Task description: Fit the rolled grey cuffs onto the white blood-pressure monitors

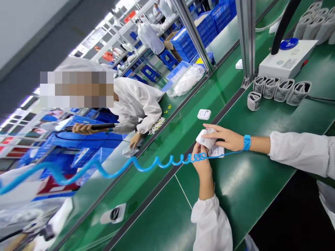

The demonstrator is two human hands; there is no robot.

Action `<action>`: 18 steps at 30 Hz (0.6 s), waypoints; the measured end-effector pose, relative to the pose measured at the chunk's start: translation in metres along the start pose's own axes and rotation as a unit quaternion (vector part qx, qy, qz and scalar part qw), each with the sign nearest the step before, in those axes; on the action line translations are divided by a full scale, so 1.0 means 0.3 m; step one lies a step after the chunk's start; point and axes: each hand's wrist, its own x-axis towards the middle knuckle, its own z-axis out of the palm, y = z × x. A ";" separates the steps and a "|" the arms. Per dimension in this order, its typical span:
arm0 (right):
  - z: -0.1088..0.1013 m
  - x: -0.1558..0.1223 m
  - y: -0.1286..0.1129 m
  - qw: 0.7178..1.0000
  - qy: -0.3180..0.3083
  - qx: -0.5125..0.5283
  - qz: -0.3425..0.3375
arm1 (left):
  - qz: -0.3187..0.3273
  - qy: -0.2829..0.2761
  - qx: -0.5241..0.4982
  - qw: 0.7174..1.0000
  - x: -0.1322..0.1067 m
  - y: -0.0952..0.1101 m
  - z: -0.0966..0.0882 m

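Head view, white device point(201, 138), rounded edges, partly hidden

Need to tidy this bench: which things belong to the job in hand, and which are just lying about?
Likely the job: held white piece; white unit near it; wrist strap.

Probably just lying about: grey rolls; white box; blue disc on it.

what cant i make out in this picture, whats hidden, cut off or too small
Head view: the underside of the white item, turned away from the camera.
Head view: some fingertips of the left hand, behind the white item.
Head view: part of the white piece below, covered by the right hand.
Head view: small print on the white box, too small.
Head view: the black tube's upper end, cut off by the top edge.
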 end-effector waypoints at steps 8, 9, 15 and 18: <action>-0.006 0.005 -0.031 0.999 -0.020 0.031 0.006 | -0.080 -0.050 -0.086 0.992 0.016 0.049 -0.005; -0.007 0.005 -0.034 0.999 -0.023 0.034 0.010 | -0.083 -0.055 -0.079 0.992 0.017 0.056 -0.010; -0.002 0.002 -0.053 0.999 -0.018 0.048 0.016 | -0.113 -0.065 -0.071 0.989 0.006 0.100 -0.013; 0.001 -0.002 -0.060 0.998 -0.024 0.055 0.009 | -0.111 -0.068 -0.063 0.989 0.000 0.109 -0.008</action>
